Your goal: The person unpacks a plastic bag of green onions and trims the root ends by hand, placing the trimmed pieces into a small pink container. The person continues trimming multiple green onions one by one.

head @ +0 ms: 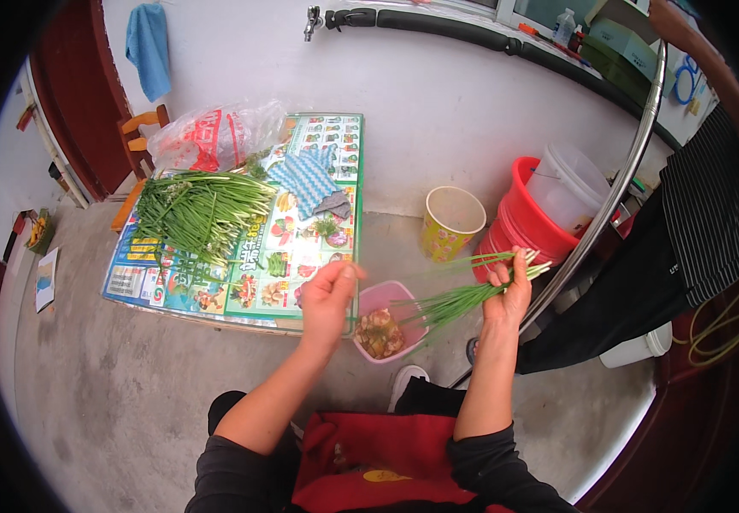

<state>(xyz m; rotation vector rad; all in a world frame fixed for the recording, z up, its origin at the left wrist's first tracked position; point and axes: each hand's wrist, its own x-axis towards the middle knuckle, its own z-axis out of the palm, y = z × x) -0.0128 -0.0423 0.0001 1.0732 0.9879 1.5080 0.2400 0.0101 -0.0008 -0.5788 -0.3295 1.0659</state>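
My right hand (509, 288) is closed around a bunch of long green stalks with white ends (459, 302), the leaves pointing left over a pink plastic bin (422, 343) on the floor. Brownish scraps (379, 333) lie in that bin. My left hand (331, 292) is raised near the table's right edge, fingers curled; whether something thin is between thumb and fingers cannot be told. On the table (225, 313), left of my left hand, lies a large pile of the same kind of green stalks (206, 208). A small heap of trimmings (329, 229) sits near a blue-and-white striped cloth (308, 179).
Behind the pile is a plastic bag (215, 138) with red print. A yellow patterned bucket (452, 221) and red buckets (536, 205) stand by the wall. At the right, another person (626, 282) in dark clothes stands beside a curved metal pole (642, 141). A wooden chair (138, 138) is behind the table.
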